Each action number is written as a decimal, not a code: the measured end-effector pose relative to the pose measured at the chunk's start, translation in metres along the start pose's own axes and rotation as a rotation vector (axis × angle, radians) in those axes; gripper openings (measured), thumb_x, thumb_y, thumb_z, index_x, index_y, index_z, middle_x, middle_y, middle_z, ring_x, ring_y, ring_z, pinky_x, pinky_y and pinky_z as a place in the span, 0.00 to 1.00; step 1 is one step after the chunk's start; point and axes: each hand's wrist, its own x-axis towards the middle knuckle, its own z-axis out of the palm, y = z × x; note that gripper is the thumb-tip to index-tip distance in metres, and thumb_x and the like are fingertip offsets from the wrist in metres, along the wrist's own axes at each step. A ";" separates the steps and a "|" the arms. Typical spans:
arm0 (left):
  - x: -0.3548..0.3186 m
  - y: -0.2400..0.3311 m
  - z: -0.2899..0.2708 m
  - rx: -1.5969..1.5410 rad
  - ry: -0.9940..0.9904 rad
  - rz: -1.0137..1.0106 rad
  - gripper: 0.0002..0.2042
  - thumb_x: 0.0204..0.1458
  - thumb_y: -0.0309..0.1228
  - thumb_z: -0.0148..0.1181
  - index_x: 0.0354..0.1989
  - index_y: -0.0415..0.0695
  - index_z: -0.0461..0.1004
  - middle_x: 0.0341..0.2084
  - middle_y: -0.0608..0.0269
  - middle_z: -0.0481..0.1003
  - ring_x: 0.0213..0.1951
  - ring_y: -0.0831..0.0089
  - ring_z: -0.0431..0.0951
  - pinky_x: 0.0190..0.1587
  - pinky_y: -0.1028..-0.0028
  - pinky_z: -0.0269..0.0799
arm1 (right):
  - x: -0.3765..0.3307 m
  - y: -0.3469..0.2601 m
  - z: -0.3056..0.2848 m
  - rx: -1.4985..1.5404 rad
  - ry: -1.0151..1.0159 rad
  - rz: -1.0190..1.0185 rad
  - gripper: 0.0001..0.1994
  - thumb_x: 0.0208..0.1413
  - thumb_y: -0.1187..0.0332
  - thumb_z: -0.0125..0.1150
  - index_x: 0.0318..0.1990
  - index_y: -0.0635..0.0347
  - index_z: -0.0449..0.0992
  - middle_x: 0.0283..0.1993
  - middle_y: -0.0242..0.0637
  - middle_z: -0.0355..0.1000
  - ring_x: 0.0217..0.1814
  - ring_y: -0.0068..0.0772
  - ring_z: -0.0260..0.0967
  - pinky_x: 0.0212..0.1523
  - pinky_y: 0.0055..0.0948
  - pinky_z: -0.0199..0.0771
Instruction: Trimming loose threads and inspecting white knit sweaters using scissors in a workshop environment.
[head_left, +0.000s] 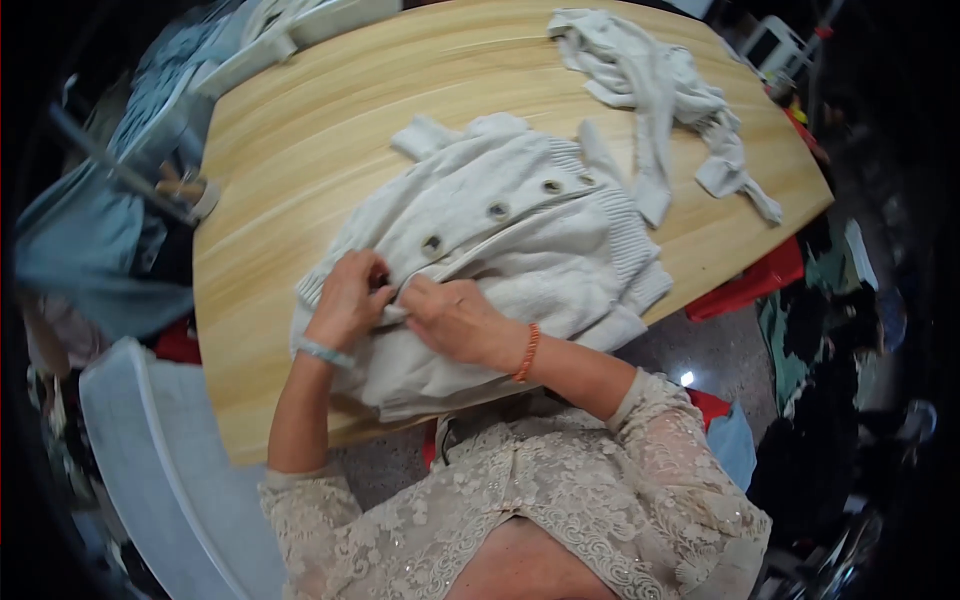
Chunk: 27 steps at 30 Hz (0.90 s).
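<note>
A cream knitted cardigan lies bunched on the table before me, its ribbed hem toward the right. Several dark-centred round buttons run along its front band. My left hand, with a pale bracelet at the wrist, has its fingers closed on the front edge near the lowest visible button. Just to its right, my right hand, wearing an orange beaded bracelet, pinches the same edge of the cardigan. The fingertips of both hands are partly hidden in the fabric, so a button between them cannot be made out.
The wooden table has curved-looking edges. Another cream knit garment lies crumpled at its far right. A whitish plastic bin stands at the lower left. Blue-grey clothes hang beyond the left edge, and dark clothes are heaped on the right.
</note>
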 end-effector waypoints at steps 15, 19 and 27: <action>-0.012 0.007 -0.012 -0.847 -0.047 -0.333 0.04 0.54 0.23 0.64 0.35 0.36 0.79 0.24 0.67 0.78 0.23 0.84 0.70 0.27 0.83 0.64 | 0.003 -0.010 0.005 0.031 0.207 0.056 0.18 0.49 0.73 0.62 0.48 0.62 0.66 0.36 0.45 0.69 0.33 0.45 0.75 0.31 0.35 0.76; -0.019 0.014 -0.012 -0.802 -0.044 -0.314 0.05 0.54 0.24 0.63 0.36 0.36 0.79 0.25 0.69 0.78 0.25 0.85 0.71 0.29 0.83 0.66 | -0.002 -0.012 -0.004 0.016 0.062 0.074 0.24 0.46 0.70 0.67 0.50 0.62 0.65 0.38 0.45 0.68 0.37 0.45 0.74 0.32 0.34 0.77; -0.044 0.023 -0.008 -0.306 0.018 0.028 0.14 0.48 0.19 0.58 0.45 0.36 0.77 0.34 0.58 0.77 0.38 0.73 0.78 0.45 0.78 0.71 | -0.001 0.002 -0.018 0.245 -0.001 0.071 0.14 0.51 0.71 0.61 0.46 0.61 0.73 0.38 0.46 0.70 0.41 0.51 0.72 0.40 0.42 0.75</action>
